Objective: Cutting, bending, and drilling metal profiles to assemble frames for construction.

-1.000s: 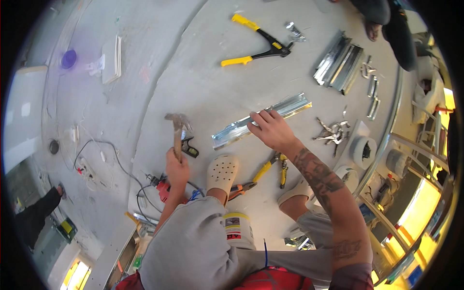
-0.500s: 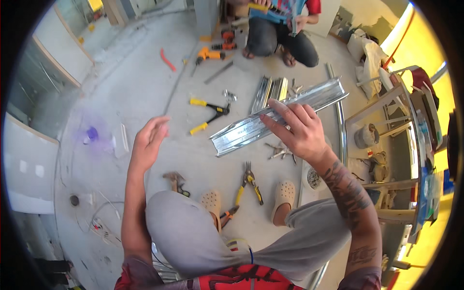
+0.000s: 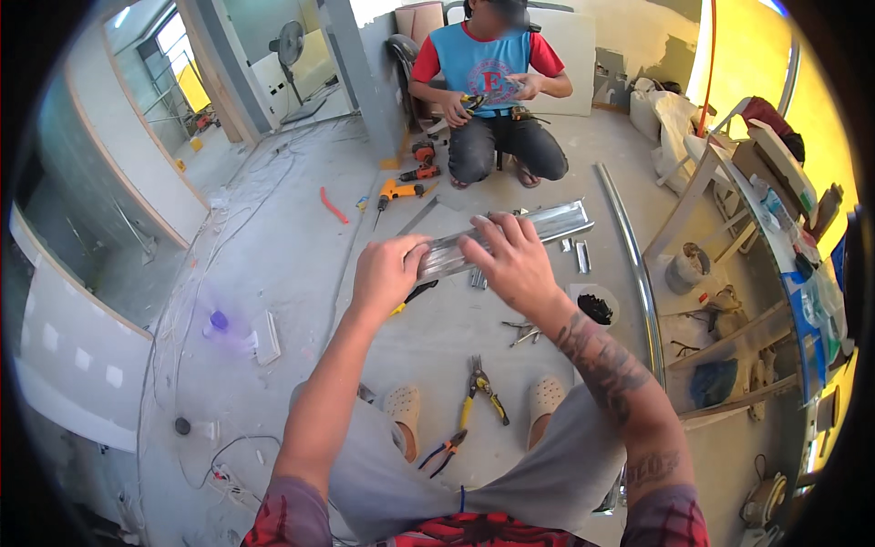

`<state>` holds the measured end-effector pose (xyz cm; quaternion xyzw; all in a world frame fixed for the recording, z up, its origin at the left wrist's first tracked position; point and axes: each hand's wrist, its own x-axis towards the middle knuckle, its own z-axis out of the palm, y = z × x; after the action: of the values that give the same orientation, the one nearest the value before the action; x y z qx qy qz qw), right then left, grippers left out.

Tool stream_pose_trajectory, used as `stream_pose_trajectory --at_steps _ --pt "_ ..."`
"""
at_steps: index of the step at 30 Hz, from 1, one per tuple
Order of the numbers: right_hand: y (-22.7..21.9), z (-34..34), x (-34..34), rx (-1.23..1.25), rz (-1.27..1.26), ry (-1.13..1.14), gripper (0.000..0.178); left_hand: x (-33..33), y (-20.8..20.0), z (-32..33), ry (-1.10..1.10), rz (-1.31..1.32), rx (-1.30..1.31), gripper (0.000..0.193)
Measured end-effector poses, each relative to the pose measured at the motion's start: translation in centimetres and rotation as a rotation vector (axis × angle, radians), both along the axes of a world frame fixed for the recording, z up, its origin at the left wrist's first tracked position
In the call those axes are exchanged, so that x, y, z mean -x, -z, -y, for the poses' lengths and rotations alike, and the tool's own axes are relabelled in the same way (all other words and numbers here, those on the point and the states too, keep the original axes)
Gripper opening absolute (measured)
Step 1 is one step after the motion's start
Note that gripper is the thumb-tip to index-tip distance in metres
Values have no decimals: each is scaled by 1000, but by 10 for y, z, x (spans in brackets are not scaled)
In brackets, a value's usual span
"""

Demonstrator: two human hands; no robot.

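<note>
Purple cap (image 3: pixel 219 320), one: on the floor (image 3: pixel 301 273), toward its left edge.
White flat piece (image 3: pixel 266 338), one: beside the cap.
Red strip (image 3: pixel 334 205), one: toward the floor's far edge.
Left hand (image 3: pixel 387 272): fingers closed on the left end of the metal channel (image 3: pixel 556 223), which is held above the floor, right end farther out.
Pliers (image 3: pixel 450 444), one pair: near edge of the floor, between two clogs.
Snips (image 3: pixel 474 379), yellow-handled: just beyond the pliers.
Right hand (image 3: pixel 518 264): fingers gripping the channel's middle.
Long metal pipe (image 3: pixel 638 264), one: toward the floor's right edge.
</note>
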<state>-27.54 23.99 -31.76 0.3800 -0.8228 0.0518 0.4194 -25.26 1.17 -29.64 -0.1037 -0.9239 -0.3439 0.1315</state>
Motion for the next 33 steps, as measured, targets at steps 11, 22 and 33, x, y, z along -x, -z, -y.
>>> stream_pose_trajectory --at_steps 11,22,33 --pt "-1 -1 -16 -26 517 67 25 -14 15 -22 190 -498 282 10" --pt "11 11 -8 -190 641 12 49 -13 41 -21 101 -255 217 5" --pt "14 8 -9 -218 523 -74 46 -12 43 -28 -36 20 197 11"
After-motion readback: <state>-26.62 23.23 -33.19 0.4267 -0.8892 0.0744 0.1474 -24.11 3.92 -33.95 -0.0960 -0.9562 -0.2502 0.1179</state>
